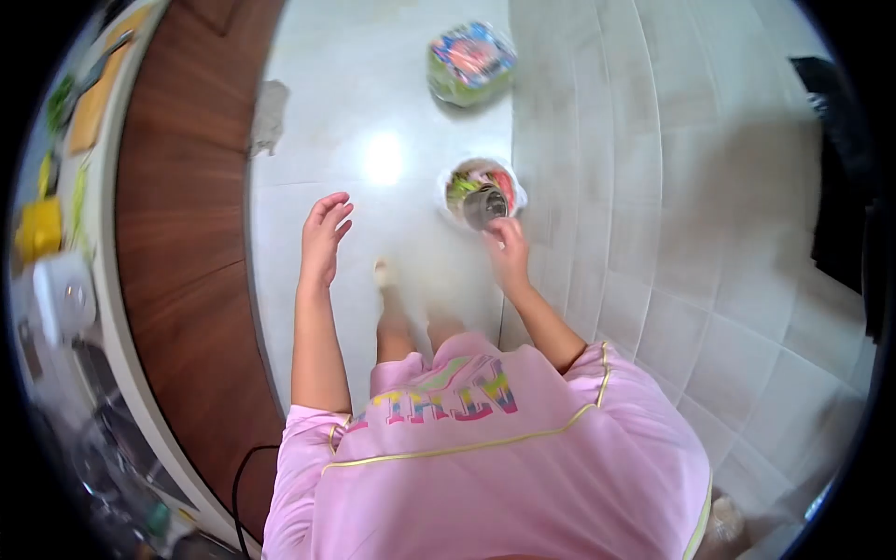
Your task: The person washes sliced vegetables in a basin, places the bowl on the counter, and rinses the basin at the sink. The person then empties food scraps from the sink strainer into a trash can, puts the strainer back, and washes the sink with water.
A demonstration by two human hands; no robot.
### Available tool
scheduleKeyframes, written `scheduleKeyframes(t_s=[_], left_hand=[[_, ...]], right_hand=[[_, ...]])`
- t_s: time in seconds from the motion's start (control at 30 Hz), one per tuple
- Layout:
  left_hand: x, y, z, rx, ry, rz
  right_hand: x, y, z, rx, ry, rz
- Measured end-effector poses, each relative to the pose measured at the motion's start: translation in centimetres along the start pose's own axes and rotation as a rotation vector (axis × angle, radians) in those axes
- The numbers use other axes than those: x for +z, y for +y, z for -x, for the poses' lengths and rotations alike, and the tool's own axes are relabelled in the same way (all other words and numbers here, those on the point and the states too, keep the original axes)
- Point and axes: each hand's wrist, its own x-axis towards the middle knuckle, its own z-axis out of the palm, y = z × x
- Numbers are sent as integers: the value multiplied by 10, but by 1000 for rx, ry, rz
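My right hand (507, 247) grips a small, round, dark grey cup-shaped vessel (483, 207) by its near edge. I cannot make out exactly what kind it is. The vessel is tilted over a white-rimmed bin (445, 207) on the floor, and green and reddish scraps (462, 185) show inside the bin. On the other side, my left hand (324, 241) hangs in the air beside the brown cabinet front, its fingers loosely bent and apart, holding nothing.
A large green package with a colourful printed top (471, 61) lies on the floor by the tiled wall (625, 215). Along the left runs a brown cabinet (187, 233) under a counter, where a cutting board (98, 98), a knife and a yellow object (39, 229) lie.
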Motion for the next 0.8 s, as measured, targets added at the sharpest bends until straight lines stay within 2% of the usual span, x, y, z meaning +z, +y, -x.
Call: scheduleKeyframes(t_s=[0.03,0.13,0.3,0.43,0.5,0.7,0.8], left_hand=[[-19,15,21,44,37,28],[-85,41,103,171,176,153],[-194,50,218,377,315,450],[-265,38,297,470,393,530],[-323,23,334,520,404,584],[-486,-12,448,601,633,642],[-505,-30,487,687,735,712]], right_hand=[[0,-26,-7,-321,-48,157],[13,-112,3,-726,-128,217],[55,-231,41,-994,-221,123],[112,-283,85,-1116,-226,2],[152,-321,125,-1125,-283,-40],[286,-430,266,-1030,-595,-255],[333,-477,297,-1006,-778,-356]])
